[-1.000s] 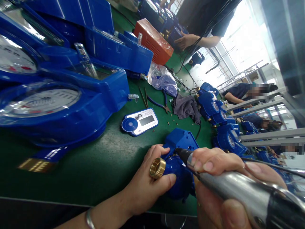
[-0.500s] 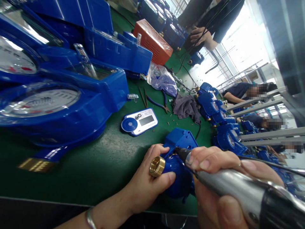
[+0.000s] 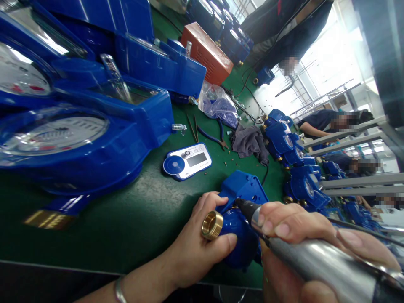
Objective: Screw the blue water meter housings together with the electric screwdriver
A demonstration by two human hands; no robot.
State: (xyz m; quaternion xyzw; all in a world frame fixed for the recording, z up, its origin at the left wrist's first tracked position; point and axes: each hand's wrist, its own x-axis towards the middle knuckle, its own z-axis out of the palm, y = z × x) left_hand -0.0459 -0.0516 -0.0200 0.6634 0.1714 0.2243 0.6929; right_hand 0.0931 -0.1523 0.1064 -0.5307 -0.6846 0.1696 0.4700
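Close to the table's near edge, my left hand (image 3: 202,244) is wrapped round a blue water meter (image 3: 241,240) by its threaded brass end (image 3: 212,225). The meter lies with a flat blue box part, which has small holes, facing me. My right hand (image 3: 296,235) grips a silver and black electric screwdriver (image 3: 315,256). Its dark tip touches the meter where the box part joins the round body; the screw itself is hidden. Beyond the meter lie a white and blue panel with a small display (image 3: 192,161) and several small screws (image 3: 232,160).
Large blue water meters (image 3: 78,139) stand at the left, and several more (image 3: 304,185) line the right side. Pliers (image 3: 214,136), tweezers (image 3: 193,128), a grey cloth (image 3: 251,143), a plastic bag (image 3: 217,105) and an orange box (image 3: 206,52) lie farther back. Other people are beyond.
The view has shifted slightly, so most things sit a little farther right. Both hands keep their hold, with the screwdriver tip at the same spot. The person at the back has moved a hand.
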